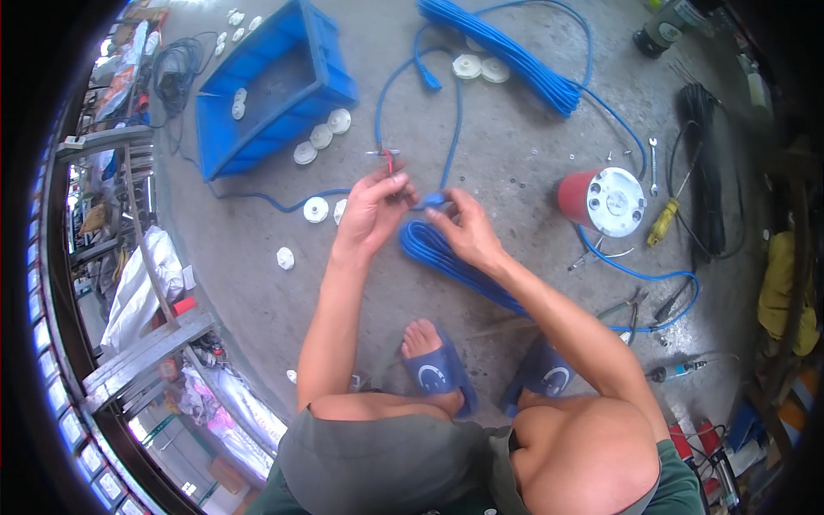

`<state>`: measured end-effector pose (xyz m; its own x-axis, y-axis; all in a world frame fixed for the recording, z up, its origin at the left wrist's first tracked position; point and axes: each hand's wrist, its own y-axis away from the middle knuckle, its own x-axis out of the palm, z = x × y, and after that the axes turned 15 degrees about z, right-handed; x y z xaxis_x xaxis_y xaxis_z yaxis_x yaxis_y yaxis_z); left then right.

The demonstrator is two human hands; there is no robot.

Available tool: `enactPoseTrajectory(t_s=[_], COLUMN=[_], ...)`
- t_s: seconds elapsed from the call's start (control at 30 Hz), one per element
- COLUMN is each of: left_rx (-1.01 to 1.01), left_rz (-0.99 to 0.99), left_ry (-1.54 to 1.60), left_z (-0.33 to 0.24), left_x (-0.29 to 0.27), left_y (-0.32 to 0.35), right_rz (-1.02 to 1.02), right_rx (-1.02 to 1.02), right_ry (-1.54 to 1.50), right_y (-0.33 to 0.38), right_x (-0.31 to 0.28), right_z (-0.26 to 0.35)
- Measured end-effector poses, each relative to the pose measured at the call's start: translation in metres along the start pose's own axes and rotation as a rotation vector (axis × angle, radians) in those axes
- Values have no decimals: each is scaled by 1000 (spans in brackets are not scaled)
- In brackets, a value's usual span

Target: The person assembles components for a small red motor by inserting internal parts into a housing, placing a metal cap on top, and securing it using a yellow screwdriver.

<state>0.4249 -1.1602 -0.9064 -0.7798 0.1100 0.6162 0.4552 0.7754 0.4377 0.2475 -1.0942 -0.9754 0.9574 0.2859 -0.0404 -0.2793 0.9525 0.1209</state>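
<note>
My left hand [375, 210] is closed, with its thumb and fingers pinched round a small red piece [390, 163]. A thin metal bar crosses the top of that piece; its exact kind is too small to tell. Close beside it, my right hand [470, 227] pinches a blue cable [433, 200] at a thicker blue part, perhaps a plug or a knot. From there the cable loops away over the concrete floor. Just below my right hand lies a folded bundle of blue cable [455, 273], partly hidden by my forearm.
A blue plastic crate [249, 142] lies at the far left, with several white round fittings [321, 136] around it. Another blue cable coil [506, 56] lies far off. To the right are a red-and-white round container [614, 202], a wrench [654, 167] and a black cable bundle [704, 172].
</note>
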Motion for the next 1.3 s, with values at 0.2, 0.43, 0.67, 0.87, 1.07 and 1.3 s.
enactPoseTrajectory(t_s=[0.2,0.43,0.67,0.87,1.07,1.3], left_rx=[6,168,-36,167,283,306], left_rz=[89,-26,-147,-64,-48,14], left_ry=[361,384,-31,235,193,184], left_z=[0,17,26,46,74,65], left_x=[-24,-59,-44,-27,-14,-19], left_y=[-2,-12,-5,-21,-39,-48], right_rz=[118,137,140,94,100,-144], right_rx=[47,-171,-143,-151,105,-152], right_ry=[-37,621,561,395,798,1157], right_y=[-6,0,-11,-20,9,36], right_x=[-3,26,10,5,-3,-162], right_z=[-11,2,-6,8,48,197])
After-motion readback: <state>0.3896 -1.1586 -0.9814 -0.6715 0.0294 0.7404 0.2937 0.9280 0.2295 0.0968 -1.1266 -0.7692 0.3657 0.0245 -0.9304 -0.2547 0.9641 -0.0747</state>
